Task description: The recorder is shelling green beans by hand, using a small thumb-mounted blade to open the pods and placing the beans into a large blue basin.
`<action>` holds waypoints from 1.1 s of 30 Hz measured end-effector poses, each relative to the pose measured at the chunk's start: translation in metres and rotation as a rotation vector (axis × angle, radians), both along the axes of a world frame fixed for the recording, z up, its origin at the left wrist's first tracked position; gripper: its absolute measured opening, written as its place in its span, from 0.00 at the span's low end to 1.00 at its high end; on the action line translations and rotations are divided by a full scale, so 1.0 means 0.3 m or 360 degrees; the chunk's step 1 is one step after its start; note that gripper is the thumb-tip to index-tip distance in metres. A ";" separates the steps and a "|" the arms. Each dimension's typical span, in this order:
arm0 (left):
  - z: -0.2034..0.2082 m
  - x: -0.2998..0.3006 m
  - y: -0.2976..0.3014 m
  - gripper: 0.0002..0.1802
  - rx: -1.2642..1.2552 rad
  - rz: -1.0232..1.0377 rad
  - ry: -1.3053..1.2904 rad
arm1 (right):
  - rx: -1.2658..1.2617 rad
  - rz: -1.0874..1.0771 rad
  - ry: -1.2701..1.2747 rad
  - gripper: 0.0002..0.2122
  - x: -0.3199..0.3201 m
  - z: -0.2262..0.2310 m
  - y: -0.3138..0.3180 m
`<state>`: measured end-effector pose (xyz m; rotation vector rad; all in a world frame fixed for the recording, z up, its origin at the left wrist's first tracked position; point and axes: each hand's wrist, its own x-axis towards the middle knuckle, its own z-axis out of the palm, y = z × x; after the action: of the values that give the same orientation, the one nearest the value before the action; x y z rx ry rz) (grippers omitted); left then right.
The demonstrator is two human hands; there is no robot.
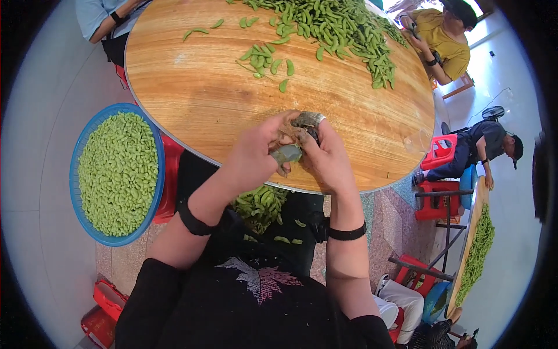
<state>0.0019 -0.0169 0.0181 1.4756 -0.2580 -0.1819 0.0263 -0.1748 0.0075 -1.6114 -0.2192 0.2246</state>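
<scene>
Over the near edge of the round wooden table, my left hand and my right hand meet with bent, closed fingers. Dark stains mark the fingertips. A grey-green piece shows at my left fingers, and a greyish covering is at the far fingertips; I cannot tell whether these are finger covers or something held. Whatever is pinched between the hands is hidden. Beyond them lie a few loose green soybean pods and a small cluster of pods. More pods rest below the table edge, at my lap.
A large pod heap covers the table's far side. Left of me, a blue basket holds shelled beans, beside a red stool. A clear cup stands at the right edge. People sit around this table and another table.
</scene>
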 end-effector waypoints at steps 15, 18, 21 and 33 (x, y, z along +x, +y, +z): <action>-0.057 -0.015 -0.024 0.22 0.0380 0.0397 -0.0840 | 0.1065 -0.0053 0.0554 0.04 -0.048 0.006 0.030; -0.050 -0.021 -0.009 0.22 0.0466 0.0346 -0.0818 | 0.1487 0.0022 0.0945 0.05 -0.029 -0.037 0.007; -0.066 -0.017 -0.019 0.20 0.0458 0.0389 -0.0888 | 0.1571 -0.0076 0.1185 0.05 -0.023 -0.013 0.013; -0.091 0.040 0.018 0.16 -0.1053 0.0158 0.0295 | 0.0379 0.0075 0.0245 0.03 -0.039 0.099 0.028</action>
<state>0.0139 -0.0115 -0.0093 0.8060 -0.0784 -0.1339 0.0148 -0.1663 0.0371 -1.3470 -0.1587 0.3446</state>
